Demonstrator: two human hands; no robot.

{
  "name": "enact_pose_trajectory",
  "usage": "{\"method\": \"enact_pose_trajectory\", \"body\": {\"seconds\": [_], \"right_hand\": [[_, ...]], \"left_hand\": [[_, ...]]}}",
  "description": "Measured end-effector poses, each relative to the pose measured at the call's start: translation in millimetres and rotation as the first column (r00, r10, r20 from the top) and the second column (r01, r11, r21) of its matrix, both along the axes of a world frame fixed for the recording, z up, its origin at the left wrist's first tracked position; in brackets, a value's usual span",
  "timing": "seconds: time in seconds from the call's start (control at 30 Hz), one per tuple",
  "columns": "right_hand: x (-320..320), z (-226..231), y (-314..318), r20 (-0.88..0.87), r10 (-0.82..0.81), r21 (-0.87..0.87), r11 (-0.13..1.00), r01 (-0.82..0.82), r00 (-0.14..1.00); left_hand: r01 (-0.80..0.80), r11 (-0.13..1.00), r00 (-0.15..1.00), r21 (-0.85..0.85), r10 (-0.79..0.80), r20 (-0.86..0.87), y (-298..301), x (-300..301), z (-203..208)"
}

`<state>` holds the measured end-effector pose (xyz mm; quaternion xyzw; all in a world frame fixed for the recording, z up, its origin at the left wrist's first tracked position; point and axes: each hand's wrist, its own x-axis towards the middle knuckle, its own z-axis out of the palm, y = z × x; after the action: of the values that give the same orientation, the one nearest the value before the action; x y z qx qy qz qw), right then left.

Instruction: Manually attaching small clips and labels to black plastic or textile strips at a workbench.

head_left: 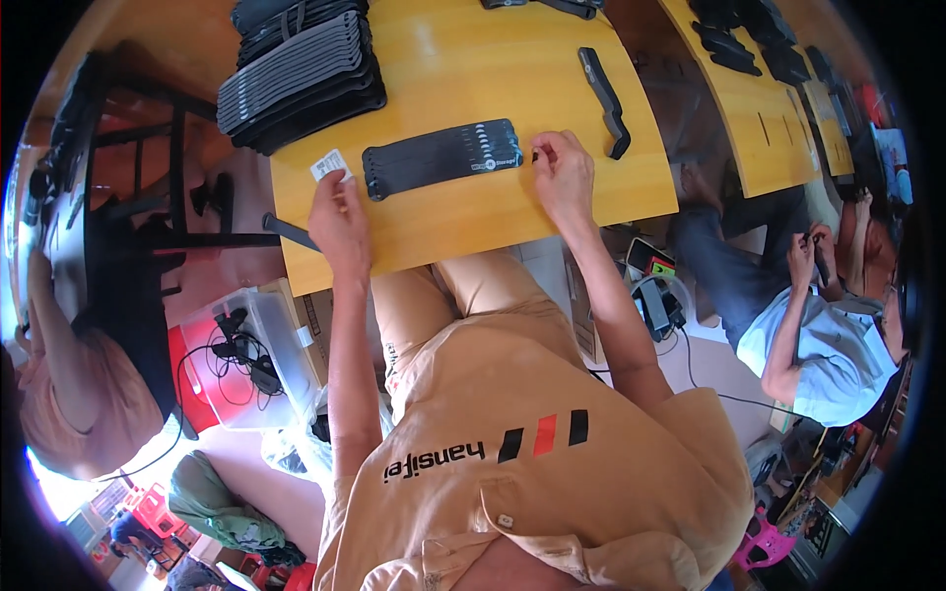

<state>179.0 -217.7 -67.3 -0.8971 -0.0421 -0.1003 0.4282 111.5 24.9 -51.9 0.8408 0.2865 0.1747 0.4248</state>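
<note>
My left hand is closed, its fingertips on a small white printed card at the left of the table. Between my hands lies a flat, slightly fanned set of black straps with pale marks at its right end. My right hand is closed in a pinch just right of that set, apart from it. Something small and dark shows at its fingertips, too small to name. A single black strap lies bent farther right. Another dark strap pokes over the left table edge, beside my left wrist.
A tall stack of black straps stands at the table's far left. More dark straps lie at the far edge. A clear bin with cables stands below left. People sit at both sides, one by a second table.
</note>
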Motion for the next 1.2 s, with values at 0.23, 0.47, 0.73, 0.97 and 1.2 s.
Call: {"method": "enact_pose_trajectory", "body": {"seconds": [0.23, 0.47, 0.73, 0.97, 1.2], "right_hand": [[26.7, -17.3, 48.0, 0.259, 0.295, -0.344, 0.918, -0.198, 0.92], [36.5, -42.5, 56.1, 0.207, 0.323, -0.545, 0.822, -0.166, 0.923], [36.7, -36.2, 56.8, 0.16, 0.311, -0.592, 0.79, -0.162, 0.937], [35.1, -42.4, 55.9, 0.199, 0.325, -0.603, 0.784, -0.146, 0.925], [25.2, -27.0, 47.9, 0.321, 0.334, -0.395, 0.898, -0.195, 0.886]], "left_hand": [[0.485, 0.584, 0.837, 0.651, -0.527, -0.15, -51.8, 26.6, -27.0], [0.573, 0.524, 0.786, 0.63, -0.57, -0.241, -53.6, 36.2, -38.9], [0.56, 0.532, 0.802, 0.635, -0.541, -0.253, -28.7, 33.9, -43.2], [0.483, 0.595, 0.87, 0.642, -0.407, -0.278, 2.8, 17.6, -44.7], [0.245, 0.829, 0.954, 0.503, -0.297, 0.025, 30.3, -21.5, 14.5]]}}
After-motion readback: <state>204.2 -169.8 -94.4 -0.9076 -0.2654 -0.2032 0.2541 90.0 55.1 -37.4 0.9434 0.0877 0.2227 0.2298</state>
